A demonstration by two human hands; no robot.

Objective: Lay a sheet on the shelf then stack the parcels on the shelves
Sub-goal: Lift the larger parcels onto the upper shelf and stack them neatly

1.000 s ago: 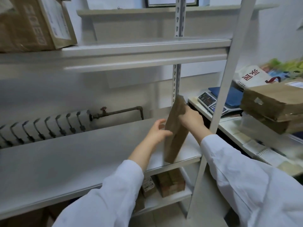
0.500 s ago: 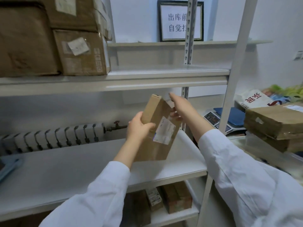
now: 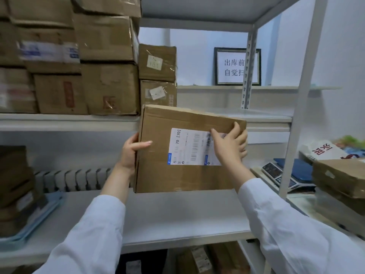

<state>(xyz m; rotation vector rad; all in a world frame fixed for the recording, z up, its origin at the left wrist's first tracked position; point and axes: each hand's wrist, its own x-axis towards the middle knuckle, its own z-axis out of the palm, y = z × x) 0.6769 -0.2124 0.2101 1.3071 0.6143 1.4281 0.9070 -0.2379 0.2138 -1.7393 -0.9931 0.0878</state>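
Note:
I hold a flat brown cardboard parcel [image 3: 173,175] with a white shipping label facing me, raised in front of the upper shelf [image 3: 256,117]. My left hand [image 3: 131,151] grips its left edge. My right hand [image 3: 230,149] grips its upper right part, over the label. The parcel's top edge is level with the upper shelf's front lip, to the right of the stacked boxes [image 3: 106,88]. Below it lies the white middle shelf [image 3: 167,218]. A blue sheet [image 3: 39,214] lies on the middle shelf at the left, under brown parcels [image 3: 15,186].
The upper shelf's left part is packed with stacked cardboard boxes, two small ones [image 3: 158,76] at their right end. A white upright post [image 3: 296,115] stands at the right. Beyond it are a scale [image 3: 284,175], brown packages [image 3: 339,177] and a framed sign [image 3: 235,66].
Both hands have lifted the parcel from the middle shelf up toward the upper shelf and turned its labelled face toward me. My view has tilted upward.

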